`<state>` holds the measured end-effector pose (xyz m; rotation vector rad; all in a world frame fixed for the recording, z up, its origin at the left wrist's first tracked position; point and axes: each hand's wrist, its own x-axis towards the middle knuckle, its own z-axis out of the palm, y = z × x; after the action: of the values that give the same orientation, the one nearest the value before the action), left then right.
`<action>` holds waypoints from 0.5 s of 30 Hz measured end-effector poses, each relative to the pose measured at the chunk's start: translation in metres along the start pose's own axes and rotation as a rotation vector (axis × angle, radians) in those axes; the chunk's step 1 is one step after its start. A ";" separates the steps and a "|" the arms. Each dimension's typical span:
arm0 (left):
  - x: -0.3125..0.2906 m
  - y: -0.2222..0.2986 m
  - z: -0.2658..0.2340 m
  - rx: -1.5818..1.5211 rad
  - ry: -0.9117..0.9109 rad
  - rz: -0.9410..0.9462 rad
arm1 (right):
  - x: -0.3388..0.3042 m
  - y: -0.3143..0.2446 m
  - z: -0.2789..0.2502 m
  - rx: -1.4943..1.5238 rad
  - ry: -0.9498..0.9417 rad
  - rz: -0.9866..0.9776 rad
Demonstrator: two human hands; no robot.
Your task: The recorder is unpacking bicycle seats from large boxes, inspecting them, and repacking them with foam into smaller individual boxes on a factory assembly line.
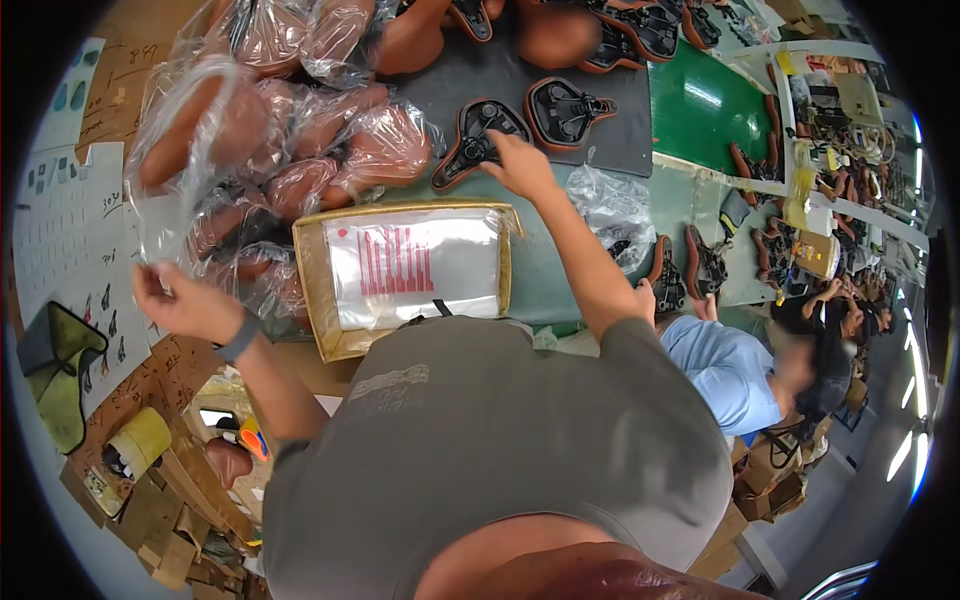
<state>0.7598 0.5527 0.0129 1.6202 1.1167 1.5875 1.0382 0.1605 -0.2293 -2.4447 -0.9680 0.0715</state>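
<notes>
My left hand [187, 303] is closed on the loose end of a clear plastic bag [165, 222]. The bag stretches up from my fingers around a brown bicycle saddle [190, 130], at the edge of a heap of bagged saddles [385, 145]. My right hand [522, 166] reaches forward to an upside-down saddle [470, 148] on the dark mat, its fingers on the black underside. Another upturned saddle [565, 112] lies just right of it.
In front of me stands a carton [318, 300] holding flat printed plastic bags [400, 265]. Crumpled clear plastic [612, 210] lies right of my forearm. A co-worker in a blue shirt [715, 365] handles saddles [705, 262] farther right along the green bench.
</notes>
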 end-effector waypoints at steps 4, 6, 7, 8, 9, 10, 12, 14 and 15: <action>-0.109 -0.017 -0.007 0.177 -0.441 0.023 | 0.030 -0.004 0.029 -0.139 -0.424 0.112; -0.167 -0.046 -0.010 0.045 -0.974 0.041 | 0.025 0.009 0.030 -0.099 -0.483 0.135; -0.204 -0.055 -0.015 0.078 -1.150 -0.173 | 0.016 0.012 0.026 0.075 -0.332 0.247; -0.233 -0.057 -0.013 0.127 -1.312 -0.201 | 0.005 0.022 0.023 0.242 -0.169 0.360; -0.269 -0.066 -0.008 -0.011 -1.380 -0.098 | -0.017 0.064 0.044 0.472 0.258 0.292; -0.284 -0.064 -0.010 0.105 -1.594 -0.163 | -0.031 0.036 0.004 1.002 0.062 0.822; -0.337 -0.083 -0.008 0.166 -1.721 0.076 | -0.084 0.037 -0.032 1.551 0.269 1.033; -0.378 -0.098 -0.011 0.198 -1.771 0.240 | -0.165 0.066 -0.024 1.773 0.186 0.996; -0.398 -0.115 -0.016 0.217 -1.783 0.296 | -0.195 0.062 -0.022 1.835 0.188 1.051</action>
<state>0.7546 0.2551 -0.2760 2.3538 0.0069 -0.2713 0.9364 -0.0146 -0.2656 -0.8603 0.5426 0.6846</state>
